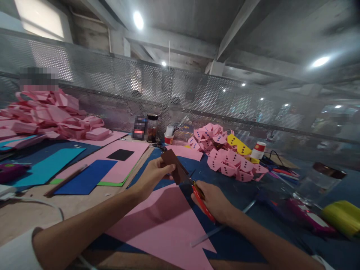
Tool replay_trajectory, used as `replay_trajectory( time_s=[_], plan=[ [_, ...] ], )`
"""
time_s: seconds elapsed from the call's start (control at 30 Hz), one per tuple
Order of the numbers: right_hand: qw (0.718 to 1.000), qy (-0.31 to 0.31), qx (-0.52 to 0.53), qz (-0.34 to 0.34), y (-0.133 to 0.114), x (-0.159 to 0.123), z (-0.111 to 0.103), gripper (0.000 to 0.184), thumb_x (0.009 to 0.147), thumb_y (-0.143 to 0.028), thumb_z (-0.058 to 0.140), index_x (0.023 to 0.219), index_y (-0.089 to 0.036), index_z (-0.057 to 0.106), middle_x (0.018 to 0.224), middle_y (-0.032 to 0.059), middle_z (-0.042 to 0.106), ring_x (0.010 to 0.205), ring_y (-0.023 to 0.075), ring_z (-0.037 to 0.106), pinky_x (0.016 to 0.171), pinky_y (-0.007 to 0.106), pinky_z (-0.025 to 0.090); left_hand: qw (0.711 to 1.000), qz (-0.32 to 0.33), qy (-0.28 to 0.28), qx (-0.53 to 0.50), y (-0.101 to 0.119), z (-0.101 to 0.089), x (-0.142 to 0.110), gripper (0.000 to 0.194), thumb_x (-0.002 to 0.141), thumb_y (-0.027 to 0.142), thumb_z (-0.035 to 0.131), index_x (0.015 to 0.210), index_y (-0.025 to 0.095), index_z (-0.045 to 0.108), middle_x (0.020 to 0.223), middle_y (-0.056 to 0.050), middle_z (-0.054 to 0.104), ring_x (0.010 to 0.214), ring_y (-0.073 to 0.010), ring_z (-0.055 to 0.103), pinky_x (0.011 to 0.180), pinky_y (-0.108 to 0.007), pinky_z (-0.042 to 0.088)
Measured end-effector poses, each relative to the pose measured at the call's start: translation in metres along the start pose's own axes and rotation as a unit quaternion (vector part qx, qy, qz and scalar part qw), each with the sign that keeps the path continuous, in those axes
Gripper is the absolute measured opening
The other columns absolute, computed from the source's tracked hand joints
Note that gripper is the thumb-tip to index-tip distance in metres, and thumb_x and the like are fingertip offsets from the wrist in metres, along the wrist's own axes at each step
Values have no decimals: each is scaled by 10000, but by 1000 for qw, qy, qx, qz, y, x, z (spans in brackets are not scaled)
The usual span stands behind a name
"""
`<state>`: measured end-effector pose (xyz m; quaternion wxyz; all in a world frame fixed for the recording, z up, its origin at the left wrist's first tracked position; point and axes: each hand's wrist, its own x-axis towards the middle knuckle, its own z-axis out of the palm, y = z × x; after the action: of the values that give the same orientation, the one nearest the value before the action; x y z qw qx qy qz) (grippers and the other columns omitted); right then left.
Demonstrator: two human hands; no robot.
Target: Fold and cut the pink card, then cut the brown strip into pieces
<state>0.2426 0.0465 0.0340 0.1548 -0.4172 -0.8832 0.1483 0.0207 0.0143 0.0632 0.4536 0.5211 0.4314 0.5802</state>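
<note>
Between thumb and fingers, my left hand (pixel 157 173) pinches a brown piece of paper (pixel 173 165), held up above the table. My right hand (pixel 215 200) is closed around red-handled scissors (pixel 201 202). Their blades are at the right edge of the brown paper; whether they touch it I cannot tell. Below both hands lies a large sheet of pink paper (pixel 160 221) with pointed corners. A clear stick (pixel 206 236) rests across its right side.
Folded pink pieces with dark dots (pixel 233 163) lie at centre right, a large pile of pink strips (pixel 53 116) at back left. Blue sheet (pixel 87 176), teal sheet (pixel 50 167) and black rectangle (pixel 120 155) lie left. At right stand a clear jar (pixel 316 183) and paper cups (pixel 258 150).
</note>
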Motion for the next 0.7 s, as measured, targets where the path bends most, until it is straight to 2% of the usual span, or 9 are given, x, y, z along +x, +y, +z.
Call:
replay_trajectory(
  time_s=[0.33,0.7],
  plan=[
    [1000,6,-6,-4,0,-1,1,202,905,-307,447,737,-197,423,665,-26,537,558,90,423,540,260,180,1000,-5,-5,-3,-1,-1,0,194,746,316,686,861,163,654,826,-36,681,705,-168,611,664,-311,509],
    [1000,9,-4,-10,3,0,4,190,896,-280,441,727,-194,428,642,-27,532,541,85,416,531,263,162,1000,0,-14,2,-2,-1,0,198,763,306,668,881,149,641,798,-34,673,692,-163,611,665,-308,505]
  ],
)
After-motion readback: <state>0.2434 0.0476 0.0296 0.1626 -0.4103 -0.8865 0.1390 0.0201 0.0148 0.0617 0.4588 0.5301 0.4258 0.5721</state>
